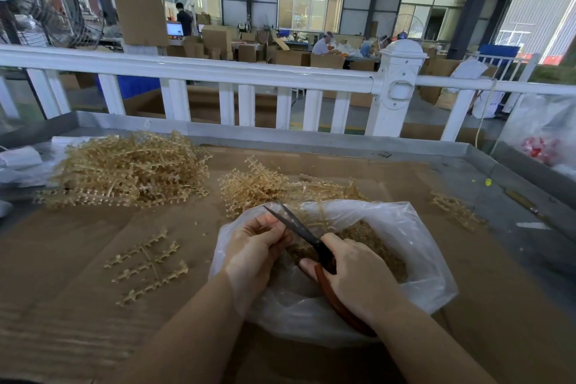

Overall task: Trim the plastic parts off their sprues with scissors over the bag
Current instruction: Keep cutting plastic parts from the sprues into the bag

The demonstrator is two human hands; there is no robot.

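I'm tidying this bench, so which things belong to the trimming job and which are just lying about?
Job: scissors, bag, big sprue heap, smaller heap, loose sprue.
Lying about: white paper, side bag with red bits, yellow scrap.

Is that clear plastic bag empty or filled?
Partly filled: the clear plastic bag gapes open, with a heap of tan trimmed bits inside.

The bag (414, 246) was thin translucent plastic film, crinkled and faintly glossy. The scissors (299, 227) had dark, smooth metal blades and glossy reddish-brown handles. The sprues (131, 168) heaped near the table's far left corner were translucent amber plastic, knobbly along their edges. The table (467, 150) had a dull grey metal rim; matt brown cardboard (78, 259) covered its top. The railing (218, 72) beyond the far edge looked smooth, glossy white.
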